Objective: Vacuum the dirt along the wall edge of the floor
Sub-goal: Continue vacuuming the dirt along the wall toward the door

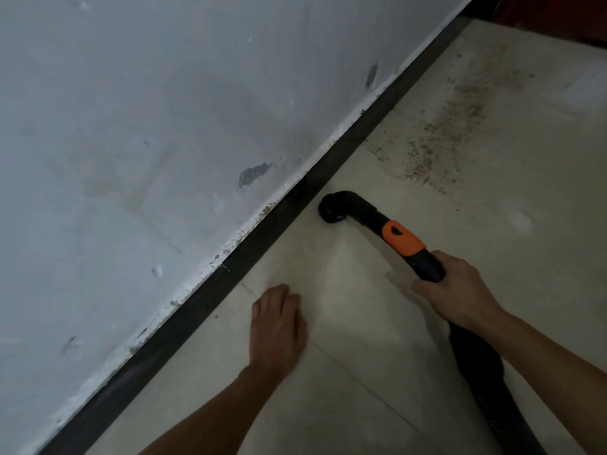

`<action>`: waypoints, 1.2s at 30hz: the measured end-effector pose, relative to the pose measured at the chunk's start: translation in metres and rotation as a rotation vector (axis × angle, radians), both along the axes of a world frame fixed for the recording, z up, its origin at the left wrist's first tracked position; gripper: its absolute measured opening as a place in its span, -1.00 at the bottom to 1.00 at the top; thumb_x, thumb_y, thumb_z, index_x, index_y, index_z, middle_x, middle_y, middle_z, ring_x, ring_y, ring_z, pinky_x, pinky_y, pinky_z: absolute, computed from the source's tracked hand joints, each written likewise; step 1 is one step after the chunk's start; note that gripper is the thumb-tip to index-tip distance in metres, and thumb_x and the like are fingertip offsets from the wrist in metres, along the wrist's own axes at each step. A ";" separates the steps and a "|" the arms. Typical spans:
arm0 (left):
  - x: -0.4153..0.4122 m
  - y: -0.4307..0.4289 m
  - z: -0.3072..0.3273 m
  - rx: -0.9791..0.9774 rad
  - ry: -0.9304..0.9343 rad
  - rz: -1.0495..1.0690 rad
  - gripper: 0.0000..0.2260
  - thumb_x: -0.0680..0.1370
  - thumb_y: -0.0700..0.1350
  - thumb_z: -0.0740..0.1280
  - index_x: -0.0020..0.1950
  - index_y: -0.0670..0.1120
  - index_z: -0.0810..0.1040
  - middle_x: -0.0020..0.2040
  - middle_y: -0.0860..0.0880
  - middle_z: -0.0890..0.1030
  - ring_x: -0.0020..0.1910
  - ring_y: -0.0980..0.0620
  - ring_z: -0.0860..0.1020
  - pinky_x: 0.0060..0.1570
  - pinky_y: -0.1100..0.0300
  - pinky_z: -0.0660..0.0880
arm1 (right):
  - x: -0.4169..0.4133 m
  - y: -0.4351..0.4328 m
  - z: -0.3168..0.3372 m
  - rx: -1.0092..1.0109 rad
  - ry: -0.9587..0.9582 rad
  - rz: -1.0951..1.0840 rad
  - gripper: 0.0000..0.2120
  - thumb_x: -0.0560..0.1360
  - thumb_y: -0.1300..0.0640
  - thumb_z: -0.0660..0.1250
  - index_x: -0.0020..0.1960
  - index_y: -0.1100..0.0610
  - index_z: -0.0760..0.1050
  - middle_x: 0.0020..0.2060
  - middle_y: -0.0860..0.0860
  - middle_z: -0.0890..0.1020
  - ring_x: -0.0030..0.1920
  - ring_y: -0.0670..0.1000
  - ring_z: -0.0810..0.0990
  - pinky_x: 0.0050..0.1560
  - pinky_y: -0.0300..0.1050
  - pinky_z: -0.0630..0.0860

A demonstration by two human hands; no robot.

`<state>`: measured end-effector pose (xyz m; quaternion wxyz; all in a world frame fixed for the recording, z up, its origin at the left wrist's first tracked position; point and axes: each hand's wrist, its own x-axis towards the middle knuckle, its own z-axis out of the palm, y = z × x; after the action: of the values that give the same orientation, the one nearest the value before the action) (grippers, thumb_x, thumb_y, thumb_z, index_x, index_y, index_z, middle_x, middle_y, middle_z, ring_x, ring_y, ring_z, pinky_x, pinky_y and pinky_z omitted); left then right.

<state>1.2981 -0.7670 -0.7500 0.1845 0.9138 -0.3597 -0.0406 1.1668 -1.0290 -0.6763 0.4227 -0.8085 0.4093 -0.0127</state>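
Observation:
My right hand (460,290) grips the black vacuum hose handle (402,238), which has an orange collar. Its curved black nozzle (333,208) rests mouth-down on the beige floor tile, just beside the dark baseboard (262,231). A band of brown dirt specks (440,139) lies on the tile farther along the wall, beyond the nozzle. My left hand (277,326) rests flat on the floor, fingers together, near the baseboard and holding nothing. The ribbed black hose (483,382) trails back under my right forearm.
A scuffed white wall (147,142) with chipped paint runs diagonally from lower left to upper right above the baseboard. Beige floor tiles (525,257) with thin grout lines fill the right side. A dark red object (574,14) sits at the far top right corner.

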 end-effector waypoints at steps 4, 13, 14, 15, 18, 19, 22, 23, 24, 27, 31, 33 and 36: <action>-0.021 0.082 -0.001 0.066 -0.009 0.177 -0.65 0.49 0.00 0.14 0.03 -0.14 0.63 0.08 -0.15 0.57 0.06 -0.18 0.53 0.00 -0.05 0.46 | -0.010 0.065 0.002 0.091 0.016 0.206 -0.79 0.32 0.21 0.47 -0.21 -0.04 0.50 -0.42 -0.07 0.55 -0.49 -0.19 0.48 -0.47 -0.35 0.36; -0.023 0.135 0.009 -0.008 0.052 0.670 -0.70 0.37 -0.14 0.21 -0.02 -0.22 0.61 0.01 -0.21 0.53 0.00 -0.25 0.47 0.04 -0.10 0.38 | -0.027 0.155 0.001 -0.001 0.076 0.450 -0.80 0.28 0.03 0.34 -0.16 -0.03 0.36 -0.40 -0.04 0.51 -0.36 0.01 0.53 -0.33 -0.09 0.42; -0.022 0.134 0.010 0.000 0.060 0.669 -0.69 0.38 -0.13 0.19 -0.02 -0.22 0.61 0.01 -0.21 0.53 0.01 -0.25 0.46 0.04 -0.10 0.38 | -0.027 0.158 0.002 -0.012 0.074 0.459 -0.80 0.28 0.02 0.33 -0.15 -0.01 0.37 -0.39 -0.03 0.51 -0.34 0.02 0.53 -0.33 -0.08 0.42; -0.022 0.134 0.010 0.018 0.065 0.659 -0.68 0.39 -0.11 0.17 -0.01 -0.21 0.61 0.01 -0.21 0.53 0.01 -0.24 0.46 0.03 -0.09 0.38 | -0.028 0.160 0.001 -0.029 0.084 0.476 -0.79 0.28 0.01 0.33 -0.14 0.00 0.36 -0.37 -0.03 0.51 -0.32 0.03 0.52 -0.32 -0.09 0.41; -0.020 0.129 0.011 0.073 0.068 0.538 -0.56 0.41 0.00 0.05 0.01 -0.18 0.61 0.02 -0.18 0.53 0.02 -0.23 0.48 0.03 -0.07 0.41 | -0.031 0.153 0.002 -0.072 0.119 0.467 -0.78 0.29 -0.04 0.32 -0.13 -0.01 0.37 -0.35 -0.07 0.51 -0.30 0.01 0.51 -0.31 -0.10 0.38; -0.019 0.124 0.012 0.080 0.067 0.477 -0.54 0.41 0.02 0.03 0.01 -0.17 0.62 0.03 -0.17 0.54 0.03 -0.22 0.49 0.03 -0.07 0.43 | -0.034 0.144 0.002 -0.074 0.118 0.419 -0.79 0.30 -0.03 0.35 -0.13 -0.02 0.39 -0.35 -0.08 0.53 -0.31 0.00 0.53 -0.32 -0.11 0.40; -0.015 0.098 0.017 0.082 0.036 0.260 -0.57 0.44 0.01 0.05 0.02 -0.16 0.63 0.05 -0.15 0.57 0.06 -0.19 0.52 0.03 -0.05 0.47 | -0.052 0.102 0.004 -0.118 0.102 0.171 -0.81 0.37 0.03 0.46 -0.15 -0.02 0.45 -0.39 -0.10 0.57 -0.38 -0.12 0.55 -0.40 -0.26 0.41; -0.013 0.086 0.018 0.080 0.030 0.181 -0.59 0.46 -0.01 0.07 0.03 -0.16 0.63 0.06 -0.16 0.57 0.07 -0.19 0.52 0.05 -0.05 0.48 | -0.061 0.084 0.006 -0.141 0.101 0.085 -0.79 0.37 0.07 0.48 -0.18 0.00 0.44 -0.40 -0.10 0.56 -0.40 -0.13 0.54 -0.43 -0.26 0.39; -0.010 0.073 0.017 0.082 0.029 0.107 -0.63 0.49 -0.03 0.11 0.05 -0.17 0.63 0.09 -0.16 0.57 0.09 -0.18 0.52 0.08 -0.05 0.48 | -0.070 0.068 0.007 -0.163 0.107 0.009 -0.79 0.37 0.10 0.49 -0.19 0.01 0.43 -0.41 -0.07 0.55 -0.40 -0.11 0.54 -0.45 -0.22 0.39; -0.006 0.028 0.012 0.091 0.032 -0.060 -0.81 0.52 -0.17 0.31 0.09 -0.19 0.60 0.15 -0.19 0.55 0.14 -0.19 0.49 0.12 -0.02 0.45 | -0.102 0.026 0.009 -0.196 0.130 -0.183 -0.81 0.36 0.10 0.48 -0.15 0.02 0.47 -0.39 0.00 0.57 -0.41 -0.01 0.56 -0.45 -0.13 0.39; 0.001 -0.036 0.010 0.100 0.000 -0.217 -0.84 0.52 -0.22 0.32 0.07 -0.22 0.59 0.13 -0.19 0.54 0.11 -0.19 0.49 0.08 0.03 0.43 | -0.141 -0.011 0.000 -0.184 0.088 -0.448 -0.81 0.40 0.07 0.47 -0.13 0.03 0.46 -0.38 0.09 0.60 -0.40 0.12 0.59 -0.38 -0.04 0.51; 0.007 -0.067 0.009 0.113 -0.014 -0.237 -0.79 0.55 -0.21 0.27 0.14 -0.24 0.57 0.20 -0.23 0.51 0.19 -0.20 0.46 0.14 0.02 0.40 | -0.150 -0.026 -0.006 -0.173 0.056 -0.556 -0.79 0.41 0.05 0.48 -0.13 0.05 0.46 -0.35 0.13 0.60 -0.35 0.17 0.60 -0.29 0.06 0.58; 0.021 -0.111 0.008 0.155 -0.040 -0.222 -0.73 0.57 -0.17 0.23 0.22 -0.25 0.52 0.28 -0.25 0.47 0.28 -0.20 0.40 0.19 0.01 0.35 | -0.150 -0.045 -0.013 -0.171 0.021 -0.626 -0.74 0.40 0.00 0.48 -0.04 0.08 0.47 -0.31 0.13 0.60 -0.31 0.18 0.60 -0.24 0.08 0.58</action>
<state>1.3191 -0.8779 -0.7424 0.1002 0.8805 -0.4581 -0.0701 1.0170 -1.0742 -0.6889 0.3245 -0.6759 0.6399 -0.1684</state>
